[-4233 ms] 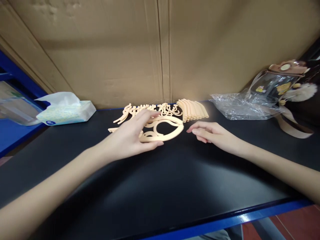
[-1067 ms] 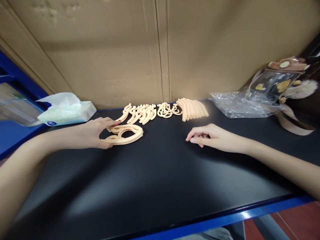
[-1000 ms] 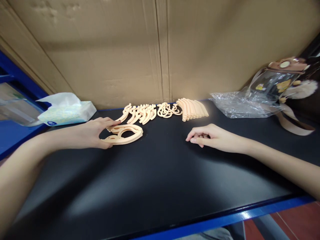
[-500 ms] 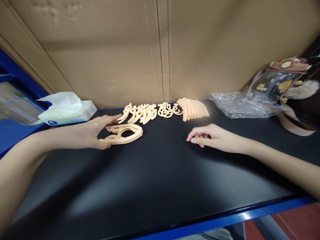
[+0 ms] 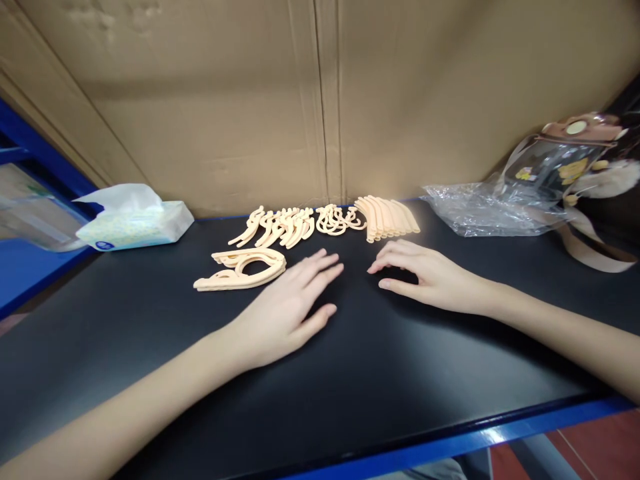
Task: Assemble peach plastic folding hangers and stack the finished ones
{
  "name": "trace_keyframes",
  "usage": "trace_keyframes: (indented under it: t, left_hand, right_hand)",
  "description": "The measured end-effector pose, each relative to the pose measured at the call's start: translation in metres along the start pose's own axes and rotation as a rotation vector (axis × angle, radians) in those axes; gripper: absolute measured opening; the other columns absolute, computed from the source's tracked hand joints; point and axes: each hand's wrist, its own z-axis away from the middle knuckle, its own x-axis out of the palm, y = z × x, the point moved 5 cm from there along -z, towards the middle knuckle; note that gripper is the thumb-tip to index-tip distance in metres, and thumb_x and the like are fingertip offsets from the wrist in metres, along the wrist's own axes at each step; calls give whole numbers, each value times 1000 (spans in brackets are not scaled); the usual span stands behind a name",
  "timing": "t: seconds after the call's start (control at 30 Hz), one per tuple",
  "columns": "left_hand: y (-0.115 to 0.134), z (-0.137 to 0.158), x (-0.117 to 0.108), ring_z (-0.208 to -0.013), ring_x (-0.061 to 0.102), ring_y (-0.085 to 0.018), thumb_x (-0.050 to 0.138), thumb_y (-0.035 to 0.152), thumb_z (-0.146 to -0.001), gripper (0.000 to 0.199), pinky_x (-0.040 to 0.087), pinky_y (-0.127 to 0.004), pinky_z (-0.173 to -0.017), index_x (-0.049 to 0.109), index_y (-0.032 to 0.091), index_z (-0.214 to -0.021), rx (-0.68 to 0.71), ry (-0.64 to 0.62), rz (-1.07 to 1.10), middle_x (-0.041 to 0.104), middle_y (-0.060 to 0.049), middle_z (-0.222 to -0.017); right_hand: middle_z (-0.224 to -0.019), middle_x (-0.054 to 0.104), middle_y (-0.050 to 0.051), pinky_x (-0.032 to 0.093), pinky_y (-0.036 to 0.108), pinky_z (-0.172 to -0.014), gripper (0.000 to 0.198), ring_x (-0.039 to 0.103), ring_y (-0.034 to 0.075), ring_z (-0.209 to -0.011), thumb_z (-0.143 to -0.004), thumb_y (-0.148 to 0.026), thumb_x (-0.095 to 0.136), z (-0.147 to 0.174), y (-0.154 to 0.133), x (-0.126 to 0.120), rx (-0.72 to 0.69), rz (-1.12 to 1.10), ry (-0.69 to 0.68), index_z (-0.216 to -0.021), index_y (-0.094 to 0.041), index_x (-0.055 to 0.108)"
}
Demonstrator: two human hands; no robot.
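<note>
My left hand [image 5: 290, 303] is over the black table, fingers apart and nothing in them. Just beyond and left of it lie folded cream plastic hangers [image 5: 273, 265], apparently stacked, partly behind the fingers. My right hand [image 5: 420, 275] rests at the right with its fingers loosely curled and a gap before the thumb; it holds nothing. Beyond both hands is a row of cream parts: slim curved arms [image 5: 290, 227] at the left, a tangle of hooks [image 5: 336, 220] in the middle, and several wider curved pieces [image 5: 387, 217] lined up nearest my right hand.
A tissue pack [image 5: 135, 223] sits at the back left. To the back right are a crumpled clear plastic bag [image 5: 493, 210] and a clear bottle [image 5: 550, 167] with a brown lid and strap. A cardboard wall [image 5: 225, 113] stands behind the black table [image 5: 380, 387].
My left hand has let go of the folded hangers and moved right, toward the middle of the table. My right hand has stayed nearly in place, its fingers a little less curled.
</note>
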Motion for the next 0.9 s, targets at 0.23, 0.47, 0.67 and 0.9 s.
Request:
trace_keyframes:
  t: [0.23, 0.47, 0.67, 0.9]
  left_hand:
    - [-9, 2, 7, -141, 24, -28, 40, 51, -93, 61, 27, -46, -113, 25, 28, -147, -32, -80, 60, 20, -5, -156]
    - [-8, 0, 8, -140, 27, -27, 37, 50, -95, 57, 27, -46, -114, 32, 24, -145, -31, -87, 51, 28, -6, -153]
    - [-6, -10, 16, -142, 21, -27, 30, 50, -96, 58, 23, -49, -114, 29, 19, -146, -82, -99, 8, 25, -8, -154]
    - [-3, -17, 19, -141, 24, -29, 31, 47, -96, 56, 23, -51, -114, 35, 17, -143, -136, -47, 2, 28, -11, -152]
  right_hand:
    - [-146, 41, 7, 29, 48, -110, 48, 37, 25, -134, -94, -47, 42, 4, -2, 11, -37, 123, -102, -137, -27, 46]
    - [-147, 39, 11, 30, 48, -110, 50, 38, 26, -133, -96, -46, 38, 4, -6, 18, -67, 227, -94, -138, -21, 45]
    - [-135, 52, 14, 39, 43, -101, 47, 50, 28, -121, -96, -44, 38, -9, -17, 10, -134, 344, -125, -129, -15, 53]
    - [-88, 67, 16, 37, 33, -60, 38, 61, 27, -80, -93, -28, 32, -45, 54, -63, 445, 768, 176, -93, -12, 67]
